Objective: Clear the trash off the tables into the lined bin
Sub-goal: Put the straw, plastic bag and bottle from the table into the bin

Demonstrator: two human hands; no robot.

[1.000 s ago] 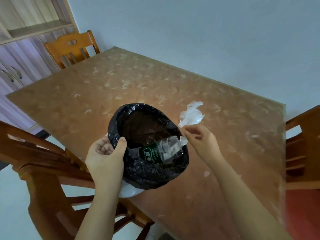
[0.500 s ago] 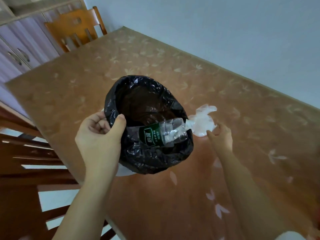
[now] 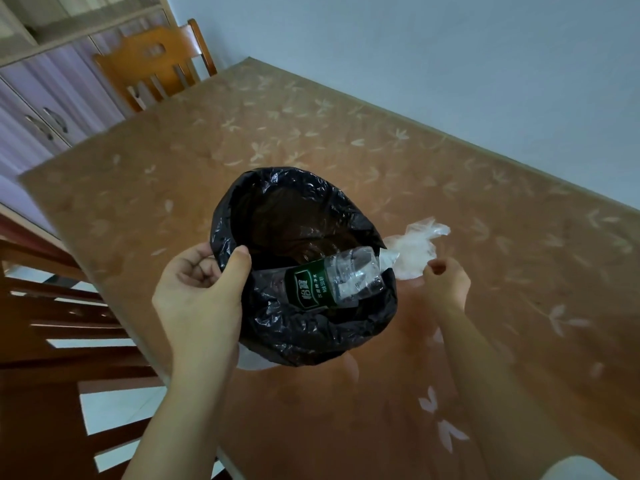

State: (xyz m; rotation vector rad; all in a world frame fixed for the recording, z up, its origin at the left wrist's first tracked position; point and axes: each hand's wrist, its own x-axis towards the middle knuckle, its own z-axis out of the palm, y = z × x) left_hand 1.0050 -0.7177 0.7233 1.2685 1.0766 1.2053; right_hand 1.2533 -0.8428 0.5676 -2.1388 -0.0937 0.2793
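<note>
Tabletop (image 3: 311, 140): bin (image 3: 311, 327) blocks crumpled plastic (image 3: 415, 244).

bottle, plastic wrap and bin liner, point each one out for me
bottle (image 3: 313, 289): head view, on its green label
plastic wrap (image 3: 414, 249): head view, on the crumpled white middle
bin liner (image 3: 311, 336): head view, on the black outer fold near the front rim
</note>
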